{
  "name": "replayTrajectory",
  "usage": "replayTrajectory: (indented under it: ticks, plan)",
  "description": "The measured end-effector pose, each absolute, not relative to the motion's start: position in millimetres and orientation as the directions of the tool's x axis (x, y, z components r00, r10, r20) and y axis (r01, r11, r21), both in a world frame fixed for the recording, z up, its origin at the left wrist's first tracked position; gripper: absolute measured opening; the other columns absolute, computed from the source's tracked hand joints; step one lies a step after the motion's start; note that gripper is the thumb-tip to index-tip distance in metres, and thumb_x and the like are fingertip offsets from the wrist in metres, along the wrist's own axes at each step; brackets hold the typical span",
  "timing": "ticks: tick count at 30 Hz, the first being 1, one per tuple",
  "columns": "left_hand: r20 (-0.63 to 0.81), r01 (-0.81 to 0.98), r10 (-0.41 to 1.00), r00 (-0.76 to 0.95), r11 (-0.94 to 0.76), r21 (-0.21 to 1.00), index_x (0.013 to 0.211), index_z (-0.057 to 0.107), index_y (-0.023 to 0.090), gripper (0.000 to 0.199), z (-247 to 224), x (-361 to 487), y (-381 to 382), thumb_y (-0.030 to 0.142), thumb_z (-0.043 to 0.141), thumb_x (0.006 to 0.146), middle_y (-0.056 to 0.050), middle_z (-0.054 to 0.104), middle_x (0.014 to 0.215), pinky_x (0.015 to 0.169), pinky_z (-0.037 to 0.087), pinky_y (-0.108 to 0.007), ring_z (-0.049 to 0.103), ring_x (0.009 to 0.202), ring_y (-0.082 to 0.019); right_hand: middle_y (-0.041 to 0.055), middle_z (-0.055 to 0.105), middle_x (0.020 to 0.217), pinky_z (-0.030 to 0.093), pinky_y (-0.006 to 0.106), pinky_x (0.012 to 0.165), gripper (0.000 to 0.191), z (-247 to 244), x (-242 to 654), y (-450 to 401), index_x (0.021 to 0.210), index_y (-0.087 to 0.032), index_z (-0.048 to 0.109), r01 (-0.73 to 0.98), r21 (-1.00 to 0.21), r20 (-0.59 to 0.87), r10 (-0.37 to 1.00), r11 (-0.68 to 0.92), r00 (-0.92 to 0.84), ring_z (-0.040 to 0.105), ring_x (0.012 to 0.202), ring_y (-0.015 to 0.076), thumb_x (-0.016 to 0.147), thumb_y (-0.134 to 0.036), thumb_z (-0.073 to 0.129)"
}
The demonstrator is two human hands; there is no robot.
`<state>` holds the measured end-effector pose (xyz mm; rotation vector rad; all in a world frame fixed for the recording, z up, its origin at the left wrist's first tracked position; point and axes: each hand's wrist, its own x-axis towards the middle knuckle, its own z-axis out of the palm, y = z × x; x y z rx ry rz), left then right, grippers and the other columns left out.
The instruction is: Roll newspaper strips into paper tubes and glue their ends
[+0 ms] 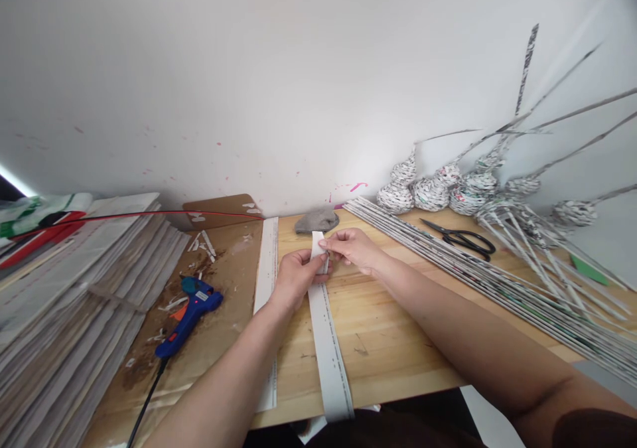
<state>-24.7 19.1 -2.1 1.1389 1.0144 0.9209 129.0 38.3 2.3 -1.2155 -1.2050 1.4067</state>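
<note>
1. Two bare hands are meeting over a pale wooden tabletop [393, 342], working on one long, flat, white paper strip with dark print along its edge [328, 348].
2. The left hand [298, 272] is pinching the strip near its far end, thumb on top and fingers curling around it, with no visible gap in the grip.
3. The right hand [352, 247] is closing its thumb and forefinger on the strip's right edge, just beyond the left thumb.
4. The strip is running from the hands toward the person and hanging over the table's near edge.
5. A crumpled grey cloth [316, 220] is lying just past its far end.
6. A second long white strip [267, 262] is lying to the left, and beyond it a blue plastic glue gun [189, 315] is resting on a stained brown sheet [231, 289].
7. On the right, black-handled metal scissors [462, 237] are lying between thin rolled-newspaper sticks [423, 245] and gourd-shaped woven paper pieces [430, 194].
</note>
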Motion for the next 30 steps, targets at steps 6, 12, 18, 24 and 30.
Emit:
replayTrajectory:
  ticks: [6,12,18,24,30]
  plan:
    - [-0.171,-0.066,0.959,0.226,0.190,0.980,0.078,0.067,0.012,0.030,0.1,-24.1,21.0,0.038,0.073,0.065,-0.009,0.069,0.077,0.063,0.053,-0.030,0.066,0.071,-0.019,0.0010,0.057,0.060,0.039,0.023,0.051,0.035,-5.2,140.9,49.7,0.082,-0.013,0.069,0.222,-0.966,0.135,0.991,0.132,0.001,0.050,0.052,0.0113,0.087,-0.041,0.048]
    - [-0.167,-0.089,0.960,0.225,0.191,0.978,0.078,0.066,0.012,0.029,-2.1,-24.6,21.1,0.038,0.072,0.066,-0.009,0.070,0.078,0.064,0.054,-0.031,0.067,0.071,-0.020,0.0110,0.064,0.101,0.043,0.030,0.080,0.039,-14.9,142.4,62.5,0.124,-0.013,0.054,0.700,-0.652,0.369,0.928,0.292,-0.044,0.059,0.089,0.0193,0.088,-0.029,0.048]
    - [-0.154,-0.095,0.962,0.227,0.179,0.979,0.078,0.065,0.012,0.028,-0.2,-23.1,20.0,0.038,0.071,0.068,-0.009,0.070,0.077,0.062,0.053,-0.028,0.067,0.070,-0.019,0.0167,0.062,0.108,0.040,0.033,0.079,0.041,-9.2,119.5,99.5,0.123,-0.016,0.055,0.868,-0.474,0.203,0.978,0.147,-0.055,0.059,0.095,0.0262,0.088,-0.037,0.051]
    - [-0.156,-0.118,0.966,0.207,0.183,0.976,0.075,0.064,0.013,0.027,0.0,-23.7,22.2,0.037,0.071,0.067,-0.007,0.069,0.074,0.063,0.053,-0.029,0.066,0.070,-0.019,0.0098,0.069,0.087,0.042,0.029,0.071,0.027,-7.2,114.6,124.8,0.090,-0.019,0.070,0.821,-0.559,0.205,0.979,0.120,-0.003,0.062,0.086,0.0226,0.081,-0.042,0.060]
    - [-0.148,-0.119,0.965,0.215,0.176,0.977,0.078,0.066,0.013,0.027,-2.5,-24.6,22.6,0.037,0.071,0.067,-0.007,0.068,0.074,0.063,0.054,-0.030,0.065,0.069,-0.019,0.0071,0.067,0.077,0.044,0.024,0.051,0.031,-1.8,131.8,76.4,0.088,-0.014,0.066,0.245,-0.968,-0.032,0.998,-0.043,0.047,0.057,0.052,0.0112,0.082,-0.043,0.058]
